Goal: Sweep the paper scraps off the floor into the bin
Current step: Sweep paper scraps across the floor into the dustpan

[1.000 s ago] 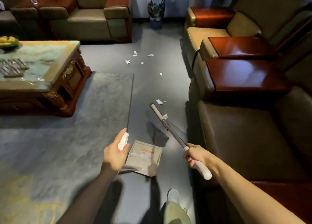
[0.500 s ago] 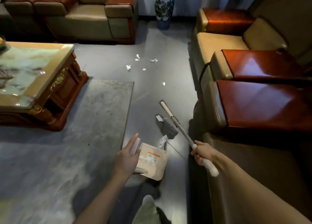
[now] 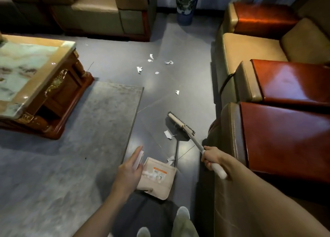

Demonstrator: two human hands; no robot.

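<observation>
Sweeping with short, low strokes seems the best way here. In my judgement the broom head (image 3: 180,125) should stay flat on the floor (image 3: 187,76) and pull the nearest paper scrap (image 3: 168,134) straight toward the mouth of the dustpan (image 3: 158,177), not sideways to the rug (image 3: 100,120). The front lip of the dustpan should press on the floor, or thin paper may slide under it.

In the head view, the right hand (image 3: 211,158) is clenched around the white grip at the end of the broom handle, and the brush stands on the floor just beside the brown sofa (image 3: 232,129). The left hand (image 3: 131,167) holds the white upright handle of the dustpan. Its fingers lie rather long along the handle, and I cannot tell how firmly the thumb closes.

A second scrap (image 3: 170,159) lies at the dustpan's front edge. Five further scraps (image 3: 151,58) are spread well apart on the floor, between the coffee table (image 3: 59,86) and the sofas. No bin shows in this view.
</observation>
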